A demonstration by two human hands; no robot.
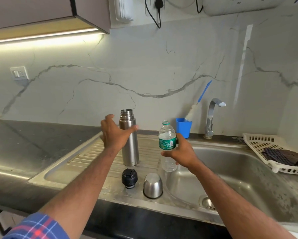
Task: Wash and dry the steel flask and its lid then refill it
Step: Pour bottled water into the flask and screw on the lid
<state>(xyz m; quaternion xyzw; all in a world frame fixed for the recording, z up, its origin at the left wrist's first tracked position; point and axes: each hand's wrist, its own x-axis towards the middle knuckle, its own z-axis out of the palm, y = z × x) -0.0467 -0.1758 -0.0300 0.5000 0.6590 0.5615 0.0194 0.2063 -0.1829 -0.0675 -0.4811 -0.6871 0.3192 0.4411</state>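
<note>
The steel flask (129, 144) stands upright and uncapped on the ribbed drainboard (89, 152). My left hand (114, 132) is spread just left of its upper body, thumb reaching across the front; whether it touches the flask I cannot tell. My right hand (182, 152) grips a clear plastic water bottle (167, 144) with a green label, held upright, cap off, to the right of the flask. The black stopper lid (129, 178) and the inverted steel cup (152, 185) sit on the drainboard in front of the flask.
The sink basin (239, 178) lies to the right, with a tap (212, 116) behind it. A blue cup (183, 127) holding a bottle brush stands by the wall. A white rack (272, 152) with a dark cloth sits at far right. Dark countertop (23, 144) extends left.
</note>
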